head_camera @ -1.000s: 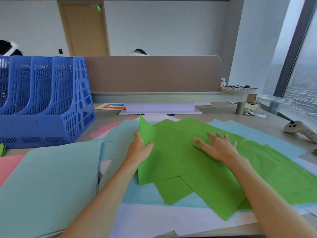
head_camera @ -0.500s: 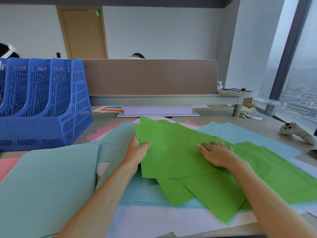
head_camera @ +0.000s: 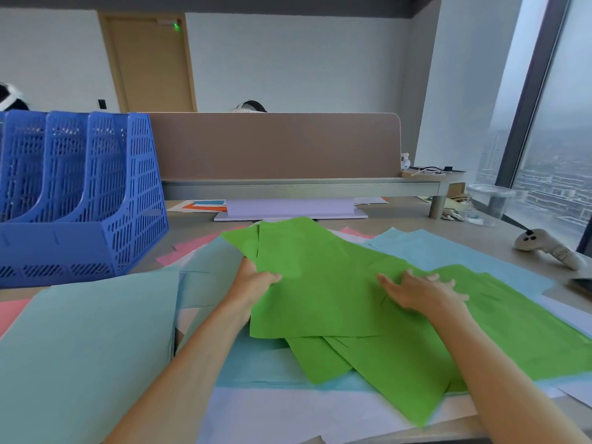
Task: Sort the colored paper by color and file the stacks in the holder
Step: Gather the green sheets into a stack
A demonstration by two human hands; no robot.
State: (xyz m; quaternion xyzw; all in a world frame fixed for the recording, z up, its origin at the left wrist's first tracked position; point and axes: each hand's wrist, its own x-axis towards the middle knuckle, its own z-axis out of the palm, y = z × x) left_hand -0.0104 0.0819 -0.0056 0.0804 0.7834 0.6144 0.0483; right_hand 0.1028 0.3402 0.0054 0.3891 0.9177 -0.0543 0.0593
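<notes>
Several green sheets (head_camera: 323, 283) lie fanned across the middle of the desk, over light blue sheets (head_camera: 426, 248) and white sheets (head_camera: 288, 415). My left hand (head_camera: 253, 283) pinches the left edge of the top green sheets. My right hand (head_camera: 419, 291) lies flat, fingers spread, on the green paper to the right. A pale teal stack (head_camera: 86, 347) sits at the near left, with pink paper (head_camera: 12, 312) under it. The blue file holder (head_camera: 80, 193) stands at the far left, its slots showing no paper.
A beige divider panel (head_camera: 275, 145) closes off the back of the desk. In front of it lies a white paper stack (head_camera: 288, 208). A white controller (head_camera: 547, 248) and a clear plastic tub (head_camera: 490, 200) sit at the right near the window.
Both hands have drawn the green sheets together, turning them into a squarer pile. The left hand went from resting at the edge to pinching it.
</notes>
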